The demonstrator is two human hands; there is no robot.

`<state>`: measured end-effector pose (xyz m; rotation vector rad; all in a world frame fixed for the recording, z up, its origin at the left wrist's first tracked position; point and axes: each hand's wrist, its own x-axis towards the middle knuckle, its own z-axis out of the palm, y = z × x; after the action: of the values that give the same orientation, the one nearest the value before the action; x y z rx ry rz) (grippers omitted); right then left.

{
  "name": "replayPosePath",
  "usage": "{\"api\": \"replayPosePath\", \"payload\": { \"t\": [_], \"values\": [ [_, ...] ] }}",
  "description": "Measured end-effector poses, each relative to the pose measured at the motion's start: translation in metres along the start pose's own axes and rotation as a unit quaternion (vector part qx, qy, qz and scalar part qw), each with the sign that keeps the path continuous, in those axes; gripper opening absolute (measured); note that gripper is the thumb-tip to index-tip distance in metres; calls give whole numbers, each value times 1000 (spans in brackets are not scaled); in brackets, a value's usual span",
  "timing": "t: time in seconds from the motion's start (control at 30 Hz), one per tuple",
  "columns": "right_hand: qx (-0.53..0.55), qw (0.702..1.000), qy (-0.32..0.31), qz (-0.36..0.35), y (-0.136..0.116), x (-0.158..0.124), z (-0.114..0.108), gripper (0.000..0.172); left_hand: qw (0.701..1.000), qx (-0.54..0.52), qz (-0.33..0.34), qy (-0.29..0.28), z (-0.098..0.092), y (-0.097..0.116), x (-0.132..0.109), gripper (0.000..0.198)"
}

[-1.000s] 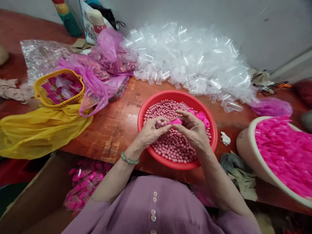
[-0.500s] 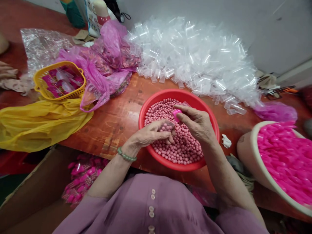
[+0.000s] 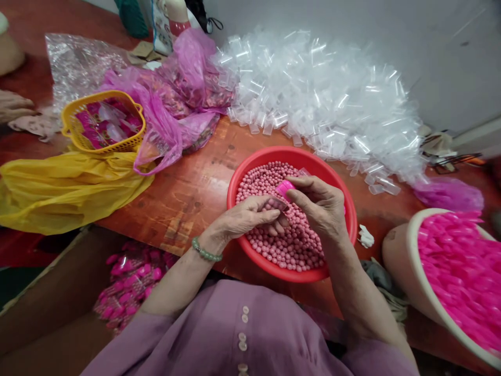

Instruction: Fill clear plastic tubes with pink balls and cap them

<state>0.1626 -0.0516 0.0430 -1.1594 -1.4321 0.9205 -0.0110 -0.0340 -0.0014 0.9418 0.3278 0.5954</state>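
Over a red basin [image 3: 256,262] of round pink beads [image 3: 289,256], my left hand [image 3: 254,214] is closed around a clear plastic tube [image 3: 273,204] with pink beads inside. Its mouth points to the right, toward my other hand. My right hand [image 3: 319,201] pinches a bright pink cap [image 3: 285,190] between thumb and fingers, close to the tube's mouth. The cap seems just above the tube; I cannot tell whether they touch. Part of another clear tube [image 3: 304,172] shows behind my right fingers, in the basin.
Clear empty tubes [image 3: 313,89] are heaped along the wall. A cream bucket [image 3: 410,245] of pink caps [image 3: 462,277] stands at right. A yellow basket [image 3: 104,149], a yellow bag [image 3: 70,190] and a pink bag [image 3: 168,136] lie left. Filled tubes [image 3: 133,282] sit in a box below. Another person's hand [image 3: 15,106] shows far left.
The pink cap in my right hand has come a little nearer the mouth of the filled tube. The whole view has shifted slightly.
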Motion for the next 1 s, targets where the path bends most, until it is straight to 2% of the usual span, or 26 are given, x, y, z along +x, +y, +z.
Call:
{"api": "replayPosePath", "payload": {
  "t": [0.23,0.37,0.43,0.53,0.6,0.67,0.7,0.87,1.0],
  "values": [
    [-76,994,-52,-63,13,-1,-3,18,999,-28,15,-4,1,0,2,33],
    [-116,988,-67,-77,10,0,-7,16,999,-29,3,19,3,2,2,36],
    [-159,978,-84,-106,5,1,-10,15,999,-16,-4,28,3,2,2,39],
    [-257,942,-136,-170,-1,1,-10,25,999,14,7,51,2,0,2,41],
    [-323,909,-165,-206,-3,0,-6,45,998,26,15,58,2,-1,3,39],
    [-378,881,-169,-232,0,-3,0,64,998,19,17,58,2,-3,4,38],
    [-400,868,-162,-247,2,-5,3,69,998,8,15,58,2,-3,5,38],
    [-463,820,-106,-319,12,-9,13,62,996,-51,25,71,5,-2,4,38],
    [-460,812,-88,-349,13,-7,13,59,996,-59,32,59,7,1,2,37]
  ]
}}
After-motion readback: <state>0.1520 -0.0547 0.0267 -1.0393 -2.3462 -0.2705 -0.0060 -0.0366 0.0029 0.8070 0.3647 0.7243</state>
